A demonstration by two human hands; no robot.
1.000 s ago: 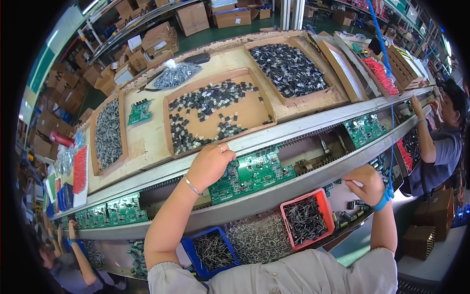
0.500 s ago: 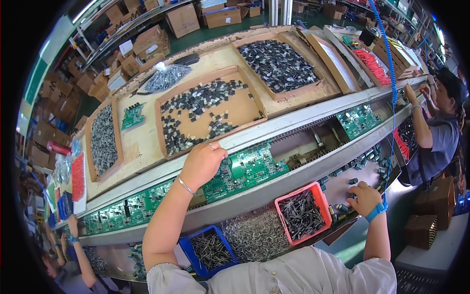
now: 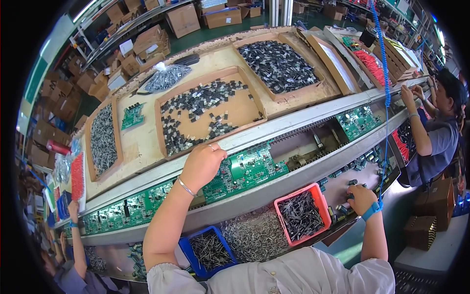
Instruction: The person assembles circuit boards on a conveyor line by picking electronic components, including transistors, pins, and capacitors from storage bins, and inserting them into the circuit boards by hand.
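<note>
At the far left a co-worker's arm [image 3: 78, 240] reaches up to the row of green boards [image 3: 122, 210] on the conveyor line, close against the near rail. Above it, a narrow cardboard tray [image 3: 103, 139] of dark parts lies along the left end of the wooden shelf [image 3: 142, 142], with a small loose green board [image 3: 132, 115] just beside it and bare wood between that and the next tray.

The left hand [image 3: 203, 164] rests on the left edge of the green circuit board [image 3: 245, 171] sitting in the conveyor channel, fingers curled down and together onto the board (whether they pinch a part I cannot tell). Its knuckles sit right under the metal rail [image 3: 293, 125] that edges the shelf, so little room is left above the hand. Beyond the rail is the wide middle tray [image 3: 210, 112] of scattered black parts.

Below the board, along the near edge, stand a blue bin [image 3: 188, 250], a loose heap of wire pieces [image 3: 254, 235] and a red bin [image 3: 320, 196] of dark parts, touching side by side. To the right of the board the channel lies open up to another green board [image 3: 357, 122].

The right hand [image 3: 361, 198], with a blue wrist strap [image 3: 373, 210], hovers fingers bent down over small parts on the grey surface [image 3: 342, 183] just right of the red bin; its grip is hidden. A blue coiled cord [image 3: 387, 98] hangs beside it. At the right edge another person [image 3: 435, 132] works at the rail.
</note>
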